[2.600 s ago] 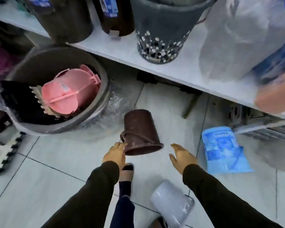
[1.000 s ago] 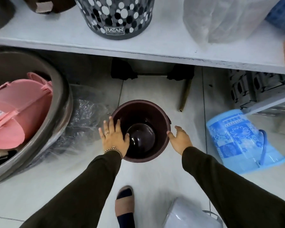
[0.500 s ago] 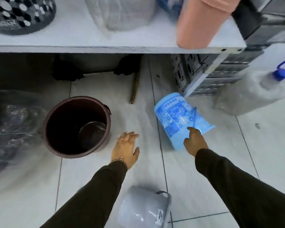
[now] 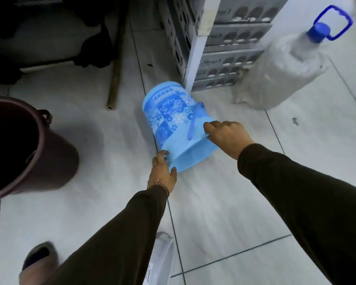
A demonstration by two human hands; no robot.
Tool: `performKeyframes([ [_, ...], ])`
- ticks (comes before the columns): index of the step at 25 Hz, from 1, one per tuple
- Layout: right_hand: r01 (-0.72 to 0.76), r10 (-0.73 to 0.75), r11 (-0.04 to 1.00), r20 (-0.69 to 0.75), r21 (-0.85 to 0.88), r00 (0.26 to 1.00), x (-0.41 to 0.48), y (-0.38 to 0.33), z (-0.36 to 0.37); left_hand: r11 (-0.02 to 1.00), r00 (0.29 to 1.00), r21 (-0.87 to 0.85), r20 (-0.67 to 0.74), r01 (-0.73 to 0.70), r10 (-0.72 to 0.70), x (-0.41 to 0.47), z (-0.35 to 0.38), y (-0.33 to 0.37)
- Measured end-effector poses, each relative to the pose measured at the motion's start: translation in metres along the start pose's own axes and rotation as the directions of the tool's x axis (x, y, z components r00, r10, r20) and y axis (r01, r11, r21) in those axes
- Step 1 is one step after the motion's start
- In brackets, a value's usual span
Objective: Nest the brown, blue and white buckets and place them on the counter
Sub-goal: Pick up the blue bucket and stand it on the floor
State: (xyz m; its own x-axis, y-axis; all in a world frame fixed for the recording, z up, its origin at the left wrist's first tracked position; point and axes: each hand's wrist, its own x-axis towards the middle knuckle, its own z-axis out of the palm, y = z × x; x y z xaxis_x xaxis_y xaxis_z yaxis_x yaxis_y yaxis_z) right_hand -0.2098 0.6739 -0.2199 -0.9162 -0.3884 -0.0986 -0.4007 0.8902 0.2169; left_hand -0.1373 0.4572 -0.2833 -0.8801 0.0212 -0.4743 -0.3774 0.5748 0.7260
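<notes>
A blue bucket (image 4: 173, 120) with a flower pattern lies on its side on the floor tiles, its mouth facing me. My left hand (image 4: 162, 171) grips its rim at the lower left. My right hand (image 4: 226, 134) holds the rim at the upper right, beside the blue handle. The brown bucket (image 4: 39, 149) stands upright at the far left, apart from both hands. Only a sliver of the white bucket (image 4: 161, 262) shows at the bottom, mostly hidden behind my left sleeve.
A white shelf post (image 4: 195, 58) and stacked grey crates (image 4: 230, 48) stand just behind the blue bucket. A large plastic-wrapped bottle (image 4: 286, 64) with a blue cap leans at the right. A stick (image 4: 114, 79) lies on the floor. My foot (image 4: 37, 262) is at bottom left.
My view has swung right and the brown bucket now sits at the left edge. My left hand crossed over to the blue bucket's rim, and both hands now hold it.
</notes>
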Motion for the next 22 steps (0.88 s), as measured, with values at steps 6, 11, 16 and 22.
performKeyframes([
  [6,-0.586,0.582,0.34,0.324,0.736,0.746,-0.019,0.028,-0.036,0.952,0.978,-0.288,-0.143,0.104,-0.15,-0.008,-0.055,0.017],
  [11,-0.628,0.584,-0.348,0.685,0.696,0.435,-0.019,0.008,-0.03,0.907,0.996,-0.42,-0.068,0.03,-0.064,0.012,-0.072,0.064],
  [16,-0.546,0.572,-0.441,0.692,0.712,0.441,-0.009,-0.002,-0.027,0.92,0.991,-0.389,-0.1,0.044,-0.09,0.032,-0.075,0.073],
  [22,-0.712,0.6,-0.164,0.642,0.683,0.478,-0.038,-0.023,-0.05,0.971,0.99,0.219,-0.084,-0.09,0.111,-0.013,-0.092,0.07],
])
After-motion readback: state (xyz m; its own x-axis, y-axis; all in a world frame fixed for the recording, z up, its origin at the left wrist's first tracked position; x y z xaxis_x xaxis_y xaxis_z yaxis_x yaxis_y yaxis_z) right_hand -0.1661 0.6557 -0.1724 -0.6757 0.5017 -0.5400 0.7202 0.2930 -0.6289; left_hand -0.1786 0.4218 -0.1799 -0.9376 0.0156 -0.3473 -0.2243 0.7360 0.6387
